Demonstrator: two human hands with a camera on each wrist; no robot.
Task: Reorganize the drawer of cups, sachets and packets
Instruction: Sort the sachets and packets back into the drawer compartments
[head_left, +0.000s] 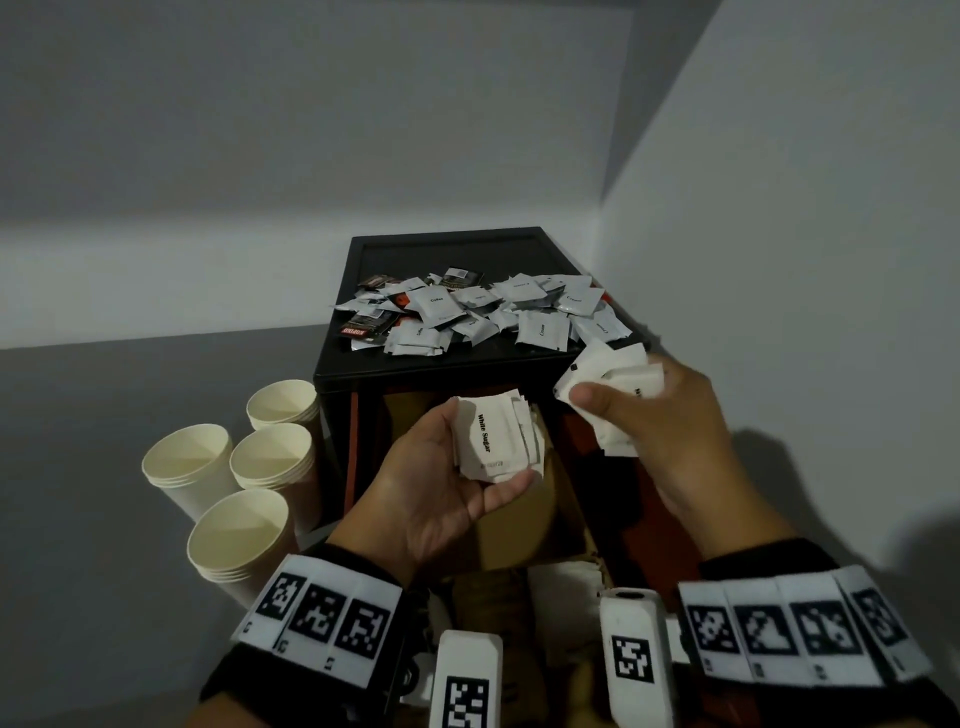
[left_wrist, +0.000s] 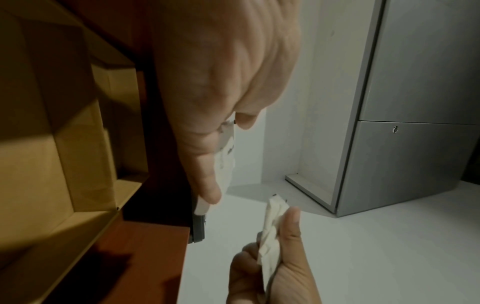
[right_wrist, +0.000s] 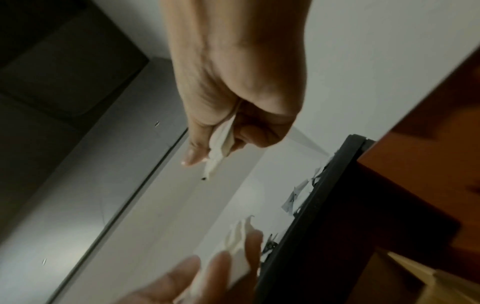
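Note:
My left hand (head_left: 451, 480) lies palm up over the open drawer (head_left: 524, 525) and holds a stack of white sugar sachets (head_left: 492, 440) between thumb and curled fingers. To its right, my right hand (head_left: 652, 421) grips a crumpled bunch of white sachets (head_left: 610, 387), thumb pressed on top. The left wrist view shows my left hand (left_wrist: 221, 102) with its sachets (left_wrist: 225, 164) above the right hand's bunch (left_wrist: 270, 232). In the right wrist view my right hand (right_wrist: 233, 92) clutches its sachets (right_wrist: 217, 153). A loose pile of sachets and dark packets (head_left: 483, 317) lies beyond both hands.
The pile rests on a black box top (head_left: 441, 369) against the corner walls. Several stacks of cream paper cups (head_left: 244, 499) stand to the left of the drawer. Inside the drawer are brown cardboard dividers (left_wrist: 78, 164). A grey cabinet (left_wrist: 415, 123) shows in the left wrist view.

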